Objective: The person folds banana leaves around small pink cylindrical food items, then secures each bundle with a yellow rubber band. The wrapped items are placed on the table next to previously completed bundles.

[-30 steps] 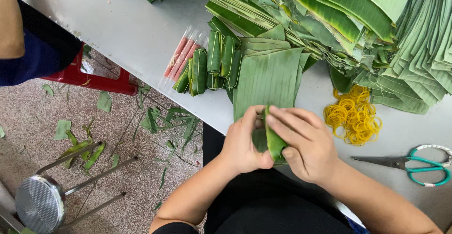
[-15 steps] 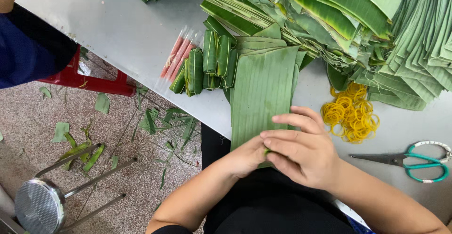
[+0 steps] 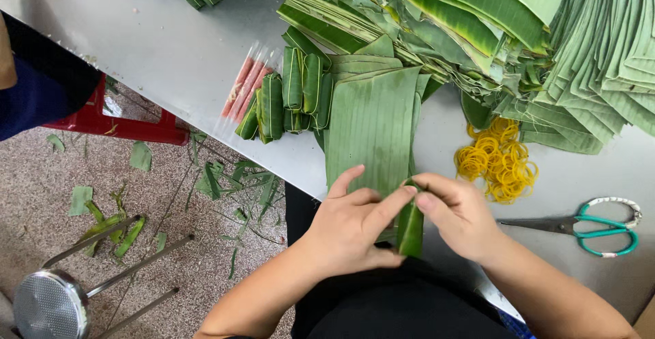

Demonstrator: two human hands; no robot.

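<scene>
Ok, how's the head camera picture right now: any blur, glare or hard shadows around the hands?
Head view: even, soft light, no hard shadows; the grey table has a dull sheen but no glare; both hands, left hand and right hand, and the rolled leaf are sharp, with no motion blur.

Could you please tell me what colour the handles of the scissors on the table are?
The scissors have teal-green handles, seen clearly in the head view.

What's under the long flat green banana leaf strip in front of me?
The long flat green banana leaf strip lies on the grey table, over more leaf edges at its top. Whatever else lies beneath is covered.
</scene>
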